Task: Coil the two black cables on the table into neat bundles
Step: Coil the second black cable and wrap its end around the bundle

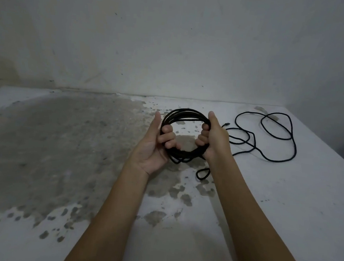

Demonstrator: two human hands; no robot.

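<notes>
One black cable is already a round coil (186,111), held in the middle of the frame between both hands. Its opening faces the camera. The left hand (156,141) grips the coil's left side: its fingers hook through the ring from inside and its thumb stands straight up along the outside. The right hand (214,140) grips the right side the same way, fingers curled round the strands and thumb pointing up. Whether the bottom of the coil rests on the tabletop (63,142) or hangs just over it cannot be told.

A short tail (197,174) drops from the coil's lower right, just below the right hand, and bends into a small loop on the tabletop. This bundle looks nearly done, with only that tail left to wind in or tuck. As the tail sits on the right hand's side, that hand is the better placed to take it while the left keeps the ring.

The loose cable (295,149) sprawls in open loops in the right of the frame, near the back edge under the wall (174,38). Its spread runs mostly left to right. The nearest strands pass just right of the right hand, and one end shows close to that hand's thumb side. It lies wholly to the right of the coil, so the right hand is much the nearer for reaching it, while the left hand would have to cross over. The crossing loops may snag if they are pulled from one end.
</notes>
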